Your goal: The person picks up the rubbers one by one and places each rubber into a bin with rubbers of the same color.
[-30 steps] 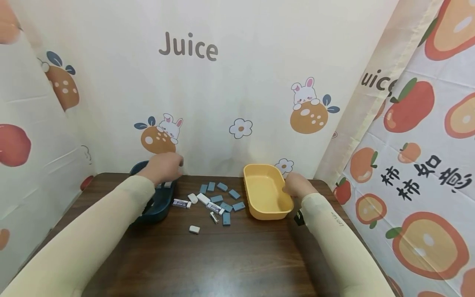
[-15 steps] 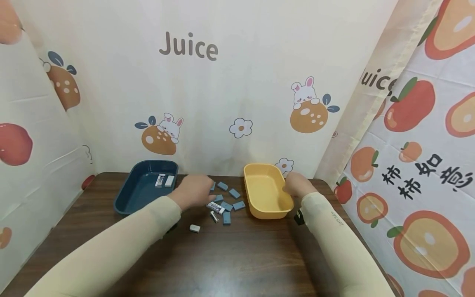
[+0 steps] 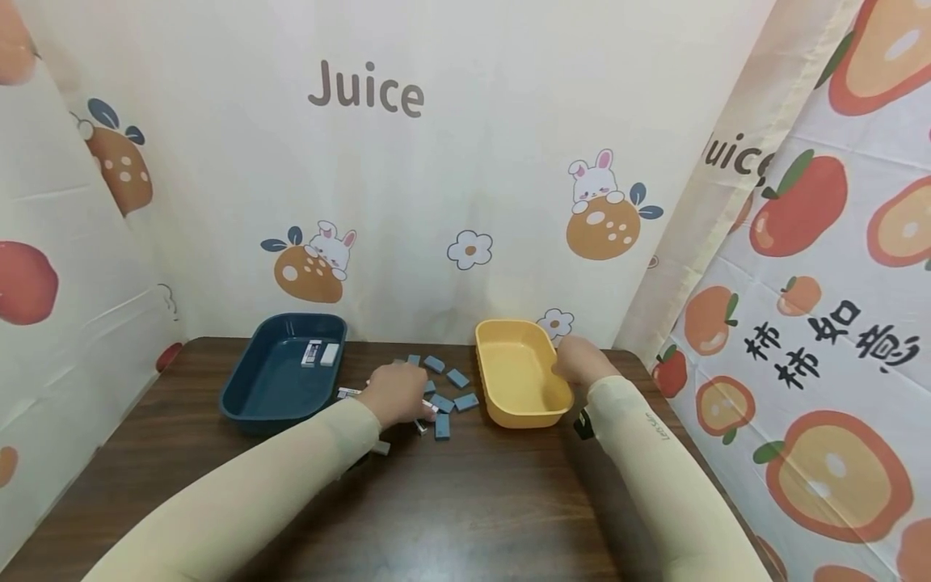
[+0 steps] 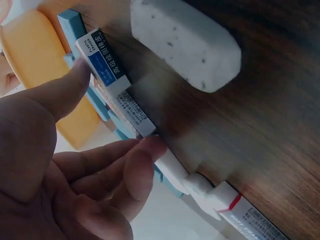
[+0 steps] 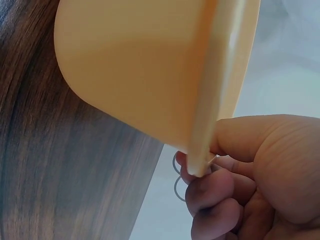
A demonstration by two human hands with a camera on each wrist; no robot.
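"Fingers [image 4: 134, 175] of the left hand [image 3: 396, 394]: holding anything?"

"I can't tell. They stand apart from the thumb [image 4: 65, 92], which is at the blue-labelled eraser [image 4: 102, 62], left of the yellow tray [image 3: 515, 376]."

"And the right hand [image 3: 582, 361]?"

"Pinching that tray's rim."

"What's in the navy tray [image 3: 272, 384]?"

"Two white erasers [image 3: 328, 355], near its right wall. Blue-grey blocks [image 3: 466, 402] lie between the trays, on the table [image 3: 451, 501]."

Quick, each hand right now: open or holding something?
Left hand: at an eraser; can't tell whether it's gripping.
Right hand: closed, holding the yellow tray by its rim.
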